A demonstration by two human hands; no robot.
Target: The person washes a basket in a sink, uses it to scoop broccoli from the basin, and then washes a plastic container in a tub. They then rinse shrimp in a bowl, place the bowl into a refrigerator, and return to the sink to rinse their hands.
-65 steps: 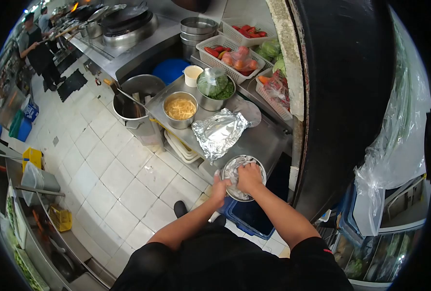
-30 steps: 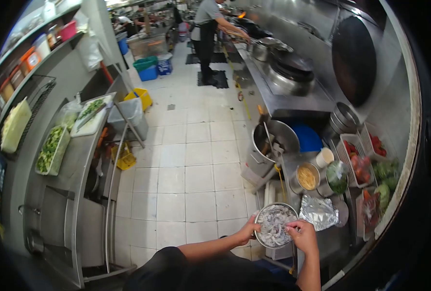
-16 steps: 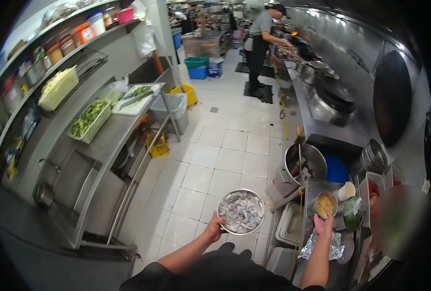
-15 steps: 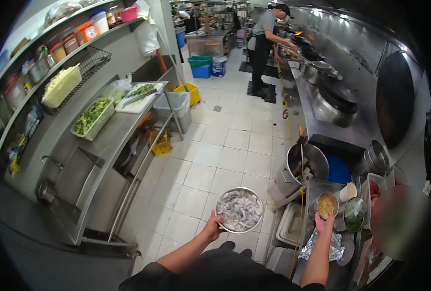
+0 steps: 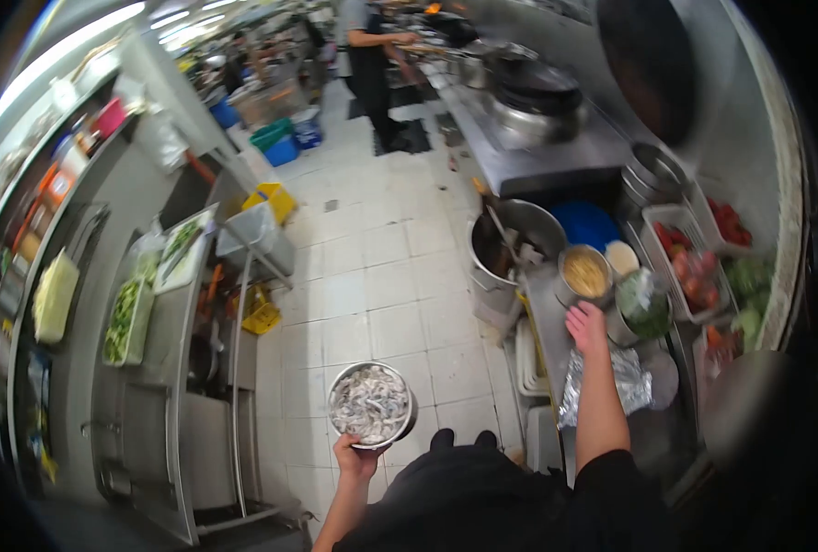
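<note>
My left hand point(image 5: 357, 458) grips the lower rim of a round metal bowl point(image 5: 412, 419), thumb on top. Whitish-grey pieces that look like cut squid point(image 5: 370, 403) fill the bowl, which hangs above the tiled floor. My right hand point(image 5: 585, 327) is open, palm up with fingers extended, just short of a metal pot point(image 5: 565, 293) of yellow shreds point(image 5: 584, 274). Beside that pot stand a white cup point(image 5: 621, 258) and a metal container of greens partly under plastic point(image 5: 643, 302). Crumpled foil point(image 5: 604, 385) lies below my right forearm.
A large stockpot point(image 5: 482, 262) with utensils stands at the counter's left end. White baskets point(image 5: 694, 304) hold red produce. Along the left runs a steel sink counter point(image 5: 174, 405) with a tub of chopped greens point(image 5: 131, 322). A co-worker point(image 5: 372, 78) stands at the stove.
My view has turned right and down. My right hand, earlier at the pot of yellow shreds, now sits apart from it with its fingers extended. The bowl stays in my left hand.
</note>
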